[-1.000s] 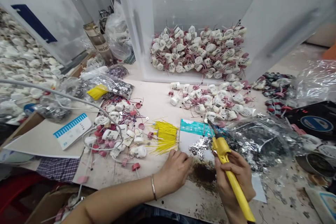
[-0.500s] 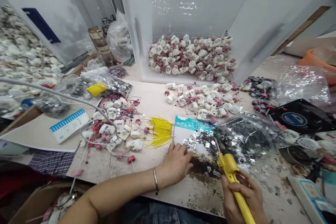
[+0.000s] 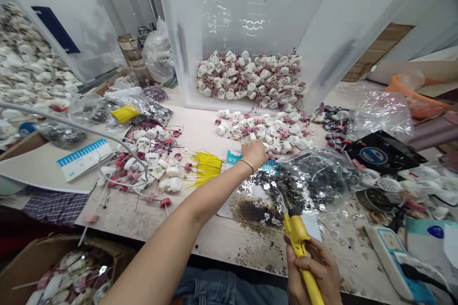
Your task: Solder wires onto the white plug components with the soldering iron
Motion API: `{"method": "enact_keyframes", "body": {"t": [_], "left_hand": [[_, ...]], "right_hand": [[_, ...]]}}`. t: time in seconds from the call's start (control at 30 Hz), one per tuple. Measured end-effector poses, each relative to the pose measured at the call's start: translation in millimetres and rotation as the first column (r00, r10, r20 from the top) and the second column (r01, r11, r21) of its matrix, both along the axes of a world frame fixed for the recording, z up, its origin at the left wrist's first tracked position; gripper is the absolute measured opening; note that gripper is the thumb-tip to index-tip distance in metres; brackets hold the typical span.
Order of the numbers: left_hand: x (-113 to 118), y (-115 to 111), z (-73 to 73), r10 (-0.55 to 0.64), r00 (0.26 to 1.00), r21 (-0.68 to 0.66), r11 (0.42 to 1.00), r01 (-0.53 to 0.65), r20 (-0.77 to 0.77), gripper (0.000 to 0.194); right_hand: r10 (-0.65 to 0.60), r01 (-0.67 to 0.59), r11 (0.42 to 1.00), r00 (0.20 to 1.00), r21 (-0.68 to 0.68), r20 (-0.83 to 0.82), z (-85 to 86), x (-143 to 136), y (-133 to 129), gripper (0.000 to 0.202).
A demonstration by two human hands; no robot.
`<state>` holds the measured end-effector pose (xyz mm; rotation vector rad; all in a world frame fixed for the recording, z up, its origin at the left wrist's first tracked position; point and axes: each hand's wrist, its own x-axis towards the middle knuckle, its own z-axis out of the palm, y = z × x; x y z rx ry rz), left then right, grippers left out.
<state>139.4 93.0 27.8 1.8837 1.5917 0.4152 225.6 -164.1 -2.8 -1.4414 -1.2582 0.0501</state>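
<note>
The left hand (image 3: 255,153) has moved forward to the near edge of the white parts (image 3: 277,129) on the table (image 3: 125,221); its grip cannot be told. The right hand (image 3: 317,264) grasps the yellow tool (image 3: 296,231). Reaching for a part seems underway; a careful pinch seems needed next.

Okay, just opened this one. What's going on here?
A person is working at a table crowded with small parts. The right hand grips a yellow tool, its metal tip pointing toward scattered small metal pieces. The left arm is stretched out, with the left hand at the near edge of the loose white and pink parts; whether it holds one can't be made out. A bundle of yellow wires lies left of the metal pieces.
</note>
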Motion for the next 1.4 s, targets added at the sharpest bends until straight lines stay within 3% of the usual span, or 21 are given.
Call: {"method": "enact_keyframes", "body": {"t": [0.1,0.2,0.33,0.43,0.5,0.6,0.67,0.77,0.87,1.0,1.07,1.13,1.23,1.4], "left_hand": [[-21.1,1.6,2.4,0.022,0.984,-0.077,0.997,-0.009,0.178,0.033],[-46.9,-16.0,12.7,0.034,0.924,-0.173,0.984,0.036,0.382,0.036],[-72.7,-76.3,20.8,0.0,0.82,-0.306,0.928,0.213,0.572,0.04],[-87.1,-129.1,14.4,0.051,0.685,-0.421,0.821,0.385,0.726,0.04],[-96.1,-156.5,9.0,0.04,0.648,-0.387,0.829,0.402,0.76,0.039],[-108.7,-179.9,8.3,-0.005,0.743,-0.323,0.899,0.296,0.669,0.036],[-115.0,-185.4,12.7,0.002,0.77,-0.342,0.897,0.281,0.638,0.037],[-118.7,-186.4,17.5,0.024,0.676,-0.377,0.844,0.381,0.737,0.04],[-115.3,-187.5,7.5,0.195,0.552,-0.498,0.726,0.474,0.811,0.038],[-110.3,-193.6,-20.9,0.585,0.423,-0.684,0.344,0.643,0.692,0.044],[-112.7,-196.3,-28.6,0.645,0.401,-0.683,0.264,0.681,0.65,0.043],[-118.1,-198.0,-27.1,0.638,0.395,-0.68,0.289,0.673,0.662,0.045],[-126.3,-199.8,-9.9,0.548,0.411,-0.658,0.39,0.644,0.728,0.051],[-127.0,-203.3,27.7,0.174,0.603,-0.572,0.591,0.569,0.779,0.035]], "right_hand": [[-0.059,0.059,0.996,0.998,0.063,-0.006,4.1,-4.0,0.6,0.019],[-0.086,0.089,0.991,0.996,0.104,-0.033,9.0,-5.4,4.7,0.021],[-0.044,0.051,0.989,0.998,0.141,-0.05,10.9,-8.4,14.4,0.026],[0.059,-0.053,0.99,0.997,0.133,-0.044,8.9,-14.6,22.8,0.028],[0.151,-0.145,0.982,0.988,0.12,-0.042,6.0,-19.3,27.0,0.029],[0.272,-0.268,0.959,0.961,0.093,-0.038,0.1,-23.2,28.7,0.028],[0.313,-0.31,0.947,0.95,0.09,-0.021,-3.5,-23.1,26.6,0.028],[0.332,-0.324,0.939,0.941,0.113,-0.061,-5.3,-21.0,21.6,0.034],[0.34,-0.325,0.937,0.931,0.127,-0.129,-2.2,-20.4,19.3,0.038],[0.405,-0.4,0.914,0.911,0.071,-0.075,6.8,-22.8,22.9,0.033],[0.432,-0.432,0.902,0.898,0.023,-0.079,9.0,-23.2,25.3,0.028],[0.434,-0.439,0.898,0.895,-0.028,-0.097,6.6,-22.4,26.0,0.024],[0.394,-0.42,0.901,0.896,-0.106,-0.206,-4.9,-20.2,24.2,0.021],[0.365,-0.471,0.881,0.737,-0.045,-0.568,-17.4,-19.3,23.2,0.037]]}}
